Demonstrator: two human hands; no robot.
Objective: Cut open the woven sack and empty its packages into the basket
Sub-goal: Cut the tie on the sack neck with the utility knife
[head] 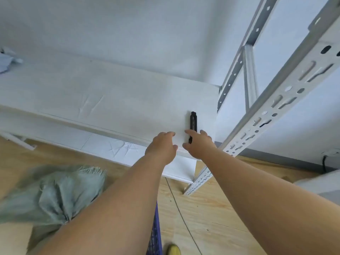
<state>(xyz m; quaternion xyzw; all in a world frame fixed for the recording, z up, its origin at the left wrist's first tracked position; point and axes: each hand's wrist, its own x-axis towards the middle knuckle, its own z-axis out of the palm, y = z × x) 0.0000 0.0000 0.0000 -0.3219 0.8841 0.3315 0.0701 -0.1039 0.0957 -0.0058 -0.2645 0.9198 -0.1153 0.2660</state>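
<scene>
Closest to us, low on the left, lies the woven sack (53,192). It is grey-green, and its frayed top is bunched up, so we think it is not cut open yet. It sits on the wooden floor (211,208). Right beside it, under our arms, we see a thin strip of a blue-purple basket (155,230). The basket is close to the sack, which should make tipping the packages in easy. We cannot see any packages now.

Our 2 arms reach up and away from the sack to a white shelf (114,100). The left hand (161,146) rests at the front edge of the shelf. Its fingers are loosely bent and hold nothing. Maybe it is there to steady us.

The right hand (197,144) is just beside it. Its fingers and thumb curl around the near end of a black cutter (193,122). The rest of the cutter lies flat on the shelf, pointing away from us. We cannot tell if the grip is firm or if the hand is only touching it. We think the cutter is the tool for slicing the sack.

Farther right stands the grey metal post (272,111) of the rack, full of holes. Far left on the shelf sits a crumpled pale blue thing (7,59). Behind it all is the white wall (147,30).
</scene>
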